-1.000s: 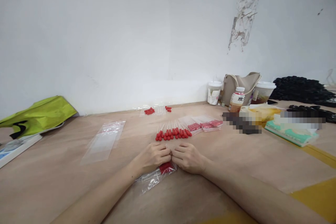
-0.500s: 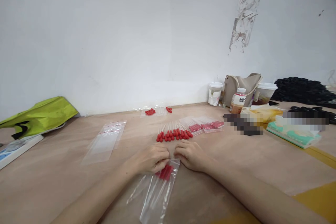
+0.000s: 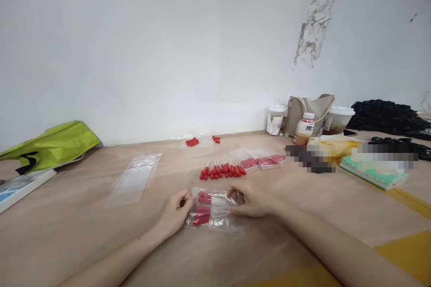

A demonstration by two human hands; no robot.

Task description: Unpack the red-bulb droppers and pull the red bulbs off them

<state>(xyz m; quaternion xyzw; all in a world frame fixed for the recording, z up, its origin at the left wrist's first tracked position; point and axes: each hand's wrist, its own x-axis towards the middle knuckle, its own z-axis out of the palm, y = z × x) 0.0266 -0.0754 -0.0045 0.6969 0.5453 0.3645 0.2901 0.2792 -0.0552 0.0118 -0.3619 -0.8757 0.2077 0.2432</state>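
Note:
A clear plastic bag (image 3: 220, 224) lies crosswise in front of me, with several red-bulbed droppers (image 3: 203, 210) inside, bulbs toward the left and thin clear stems toward the right. My left hand (image 3: 177, 210) pinches the bag's left edge. At the other end, the curled fingers and thumb of my right hand (image 3: 249, 199) grip the bag near the stems. Just beyond it, a row of loose droppers (image 3: 222, 171) rests with the red bulbs facing me. Filled bags of droppers (image 3: 264, 161) overlap to the right of that row.
Flat clear bags (image 3: 134, 179) lie to the left. More red pieces (image 3: 192, 141) sit on plastic by the wall. A yellow-green bag (image 3: 57, 143) is at far left. Cups, a bottle (image 3: 305, 130), a beige bag (image 3: 313, 107) and a green tissue pack (image 3: 373, 172) stand at right.
The bag has turned from lengthwise to crosswise, its bulbs now to the left. My hands have moved apart, from its top edge to its two ends.

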